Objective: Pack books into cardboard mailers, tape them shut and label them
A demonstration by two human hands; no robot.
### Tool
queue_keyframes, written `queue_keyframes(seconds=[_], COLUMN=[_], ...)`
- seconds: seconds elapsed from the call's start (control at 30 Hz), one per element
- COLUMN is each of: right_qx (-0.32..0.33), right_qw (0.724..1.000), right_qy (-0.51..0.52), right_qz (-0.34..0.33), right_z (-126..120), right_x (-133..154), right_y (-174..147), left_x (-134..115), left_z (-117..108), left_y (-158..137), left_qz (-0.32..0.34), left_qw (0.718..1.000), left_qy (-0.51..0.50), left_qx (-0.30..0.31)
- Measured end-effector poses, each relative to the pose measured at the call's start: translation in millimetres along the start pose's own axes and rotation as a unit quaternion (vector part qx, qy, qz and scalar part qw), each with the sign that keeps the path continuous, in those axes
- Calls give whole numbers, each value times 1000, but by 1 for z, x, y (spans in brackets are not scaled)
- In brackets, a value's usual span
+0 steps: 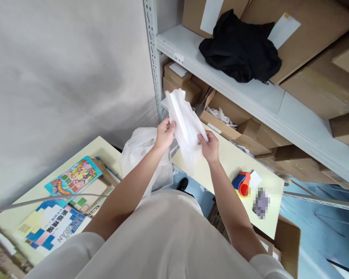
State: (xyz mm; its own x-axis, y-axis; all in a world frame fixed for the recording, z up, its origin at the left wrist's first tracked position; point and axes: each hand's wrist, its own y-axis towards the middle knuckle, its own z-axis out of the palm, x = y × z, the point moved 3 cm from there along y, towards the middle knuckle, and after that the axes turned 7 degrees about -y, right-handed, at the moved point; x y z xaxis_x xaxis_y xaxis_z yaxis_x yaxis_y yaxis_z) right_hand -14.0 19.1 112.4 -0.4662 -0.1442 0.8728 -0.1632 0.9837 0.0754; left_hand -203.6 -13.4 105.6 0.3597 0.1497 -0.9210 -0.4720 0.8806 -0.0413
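A thin white plastic bag (187, 126), crumpled and partly see-through, is stretched between my two hands above the gap between the tables. My left hand (165, 133) pinches its left edge between thumb and fingers. On the opposite edge, my right hand (209, 146) has its fingers closed around the plastic. Behind and below my left forearm bulges a large white plastic sack (139, 149); its contents do not show.
Books (72, 180) lie on the left table (23, 197). The right table (223, 155) carries an orange and blue tape dispenser (242, 183) and a blurred-out object (261, 203). Metal shelving (296, 104) ahead holds cardboard boxes (317, 35) and black cloth (240, 48). A wall (66, 77) closes the left.
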Motion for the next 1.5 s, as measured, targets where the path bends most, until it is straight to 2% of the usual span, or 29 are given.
queue_keyframes(seconds=[0.1,0.2,0.33,0.4,0.47,0.6,0.67,0.77,0.87,0.97,1.03,1.07,1.1,1.17,1.27,1.37,1.43,1.5], right_qx=[5,13,55,86,84,23,31,100,171,233,281,290,283,233,133,62,77,121], right_qw=[1000,999,997,995,995,997,994,982,953,934,932,933,932,909,870,852,856,866], right_qy=[-3,-12,-25,-16,-10,-21,-19,47,130,130,60,-13,-104,-275,-427,-502,-498,-470], right_qz=[30,50,54,51,47,75,99,154,212,239,223,211,203,210,205,137,112,119], right_z=[-39,-71,-85,-83,-81,-80,-80,-84,-100,-124,-138,-145,-151,-160,-159,-138,-116,-93], right_x=[-21,-47,-74,-83,-90,-104,-107,-107,-108,-118,-131,-139,-148,-169,-195,-212,-226,-243], right_y=[0,-8,-21,-25,-27,-26,-26,-31,-41,-50,-53,-54,-55,-56,-67,-89,-108,-126], left_x=[18,40,65,74,79,74,69,68,73,74,69,67,66,71,95,125,142,155], left_z=[7,21,43,47,43,19,4,-17,-32,-43,-48,-48,-47,-40,-25,-16,-13,-8], left_y=[-12,-31,-52,-57,-59,-57,-55,-49,-39,-26,-18,-16,-14,-12,-17,-24,-30,-37], left_qz=[-73,-172,-212,-200,-175,-128,-108,-71,-30,53,145,190,226,256,205,102,18,-46], left_qw=[997,985,973,978,984,984,978,973,968,953,924,904,882,837,753,641,558,504], left_qy=[-2,-19,-39,-19,13,124,171,212,239,290,345,377,411,482,583,685,737,759], left_qx=[-18,17,81,57,13,-30,-38,-58,-72,-72,-76,-71,-51,39,225,333,380,410])
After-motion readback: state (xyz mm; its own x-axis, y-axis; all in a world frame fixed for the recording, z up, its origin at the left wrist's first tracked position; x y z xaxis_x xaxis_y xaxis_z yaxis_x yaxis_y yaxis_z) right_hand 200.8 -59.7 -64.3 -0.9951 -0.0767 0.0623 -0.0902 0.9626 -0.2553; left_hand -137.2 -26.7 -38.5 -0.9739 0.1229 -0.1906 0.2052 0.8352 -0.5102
